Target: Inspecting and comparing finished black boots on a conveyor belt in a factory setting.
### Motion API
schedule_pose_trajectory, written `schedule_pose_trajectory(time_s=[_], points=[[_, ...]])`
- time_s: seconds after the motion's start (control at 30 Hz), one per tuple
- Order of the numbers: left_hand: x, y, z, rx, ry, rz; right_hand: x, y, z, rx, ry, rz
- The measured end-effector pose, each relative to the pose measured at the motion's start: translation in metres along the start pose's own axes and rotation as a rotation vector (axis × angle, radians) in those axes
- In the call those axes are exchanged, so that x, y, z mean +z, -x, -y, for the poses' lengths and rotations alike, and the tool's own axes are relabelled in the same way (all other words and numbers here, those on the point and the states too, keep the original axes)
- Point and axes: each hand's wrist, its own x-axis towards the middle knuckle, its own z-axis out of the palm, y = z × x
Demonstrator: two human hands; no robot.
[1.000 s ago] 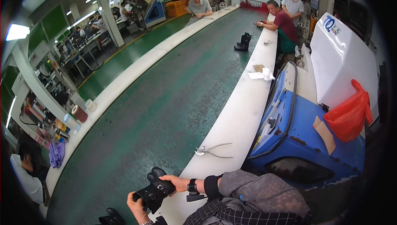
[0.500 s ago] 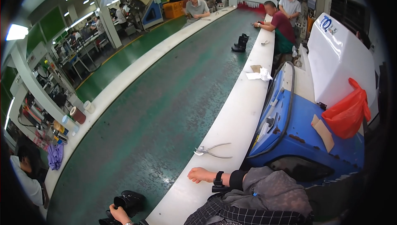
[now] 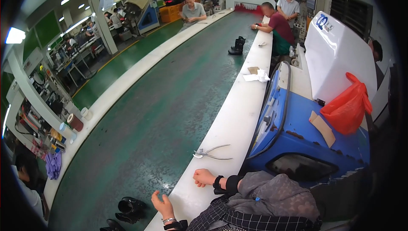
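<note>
Over the edge of the white ledge [image 3: 229,111], my left hand [image 3: 163,206] is off the boots, its fingers apart and nothing in them. Just left of it, a black boot [image 3: 130,209] lies on the green conveyor belt [image 3: 140,116], its opening visible. A second black boot [image 3: 113,225] is partly cut off by the lower rim. My right hand [image 3: 205,177] rests on the ledge with curled fingers and no object showing in it. Beyond it, silver pliers [image 3: 209,152] lie with handles spread, not touched by the hand.
Farther along the belt stand black boots [image 3: 238,46]. White paper [image 3: 257,76] and another tool [image 3: 262,44] lie on the right ledge. A blue machine [image 3: 297,150] with a red bag [image 3: 349,108] borders my right. Cups [image 3: 75,122] and a purple cloth [image 3: 53,165] line the left ledge. People sit along both sides.
My left hand has let go of the black boot and moved right, toward the ledge. My right hand stays on the ledge with its fingers curled. The whole view has shifted slightly.
</note>
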Motion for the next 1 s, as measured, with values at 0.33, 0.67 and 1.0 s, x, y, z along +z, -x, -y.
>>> schedule_pose_trajectory(time_s=[0.33, 0.67, 1.0], points=[[0.035, 0.030, 0.061, 0.026, -0.509, 0.213, 0.005, 0.006, -0.011, -0.147, 0.015, -0.109], [0.008, 0.024, 0.035, 0.238, -0.606, 0.210, 0.023, 0.024, -0.050, -0.184, -0.188, -0.167], [-0.004, 0.019, 0.061, 0.449, -0.557, 0.415, 0.005, 0.081, -0.104, -0.154, -0.448, -0.203]])
